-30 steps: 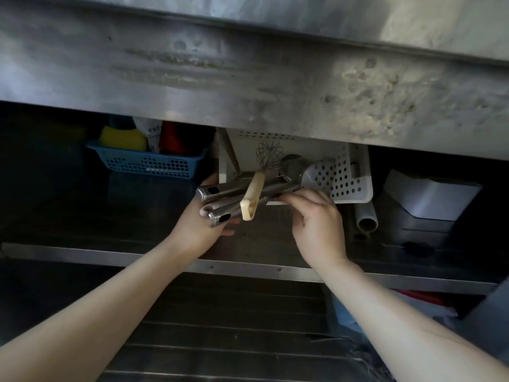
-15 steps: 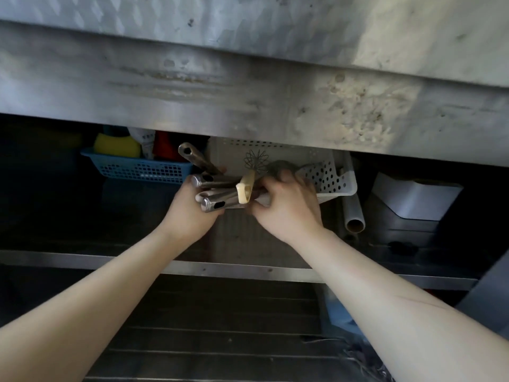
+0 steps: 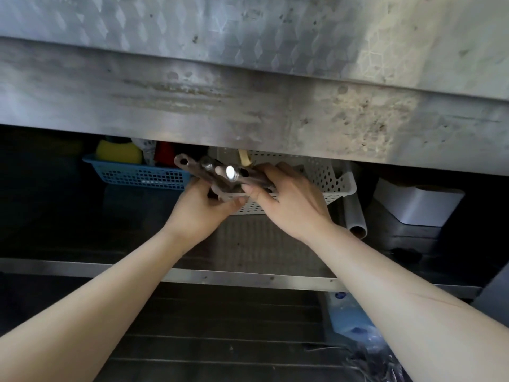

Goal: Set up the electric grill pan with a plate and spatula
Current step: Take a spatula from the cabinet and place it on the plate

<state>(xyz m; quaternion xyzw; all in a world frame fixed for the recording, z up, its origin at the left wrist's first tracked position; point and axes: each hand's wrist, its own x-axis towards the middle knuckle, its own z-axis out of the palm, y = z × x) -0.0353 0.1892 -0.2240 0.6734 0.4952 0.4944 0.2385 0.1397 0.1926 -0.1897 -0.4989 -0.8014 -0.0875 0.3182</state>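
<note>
I'm pushing the utensil bundle [image 3: 220, 175] back toward the white basket [image 3: 325, 177]; left hand [image 3: 201, 208] and right hand [image 3: 289, 199] fingers both clenching its handles, spatula not singled out yet.

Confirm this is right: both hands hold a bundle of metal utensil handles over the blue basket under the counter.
Not quite. The head view shows the left hand and right hand holding the metal utensil handles over the white basket; the blue basket sits further left.

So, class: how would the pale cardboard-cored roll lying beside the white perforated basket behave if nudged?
The pale cardboard-cored roll is cylindrical and lies on its side, so it would probably roll. Its hollow end suggests it is light. The white perforated basket alongside might stop it.
</note>
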